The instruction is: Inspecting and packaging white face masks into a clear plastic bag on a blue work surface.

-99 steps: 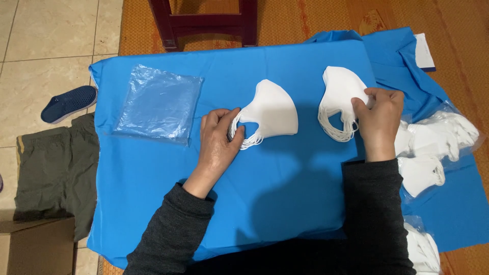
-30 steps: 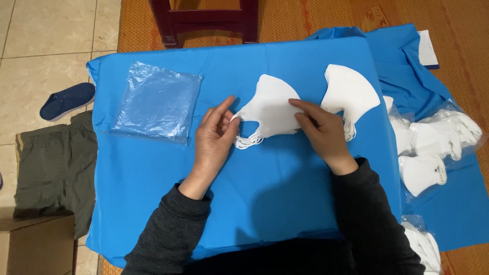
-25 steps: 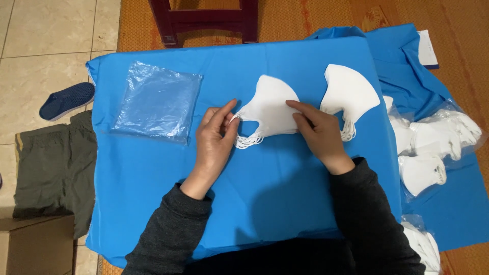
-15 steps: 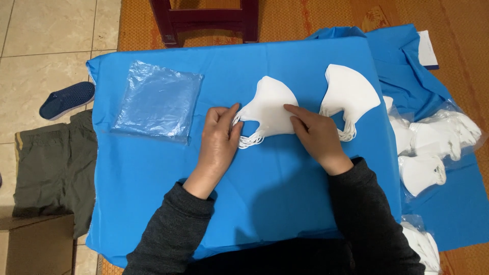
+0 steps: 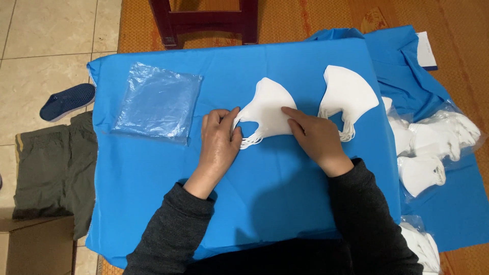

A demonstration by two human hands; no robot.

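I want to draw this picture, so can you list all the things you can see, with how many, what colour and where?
Mask stacks: two, white, middle of the cloth.
Cloth: one, blue, under everything.
Plastic bags: one pile, clear, left on the cloth.
Bagged masks: several, white, right side.
Shoe: one, dark blue, on the floor tiles, left.
Trousers: one, olive green, floor, left.
Box: one, brown, bottom left corner.
Stool: one, dark red, top.
Left hand: touching the left stack.
Right hand: pressing the left stack.

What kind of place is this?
Probably a home set up for piecework: stacks of white folded face masks on a blue cloth-covered surface, a woven orange floor mat, and a dark blue slipper on tile.
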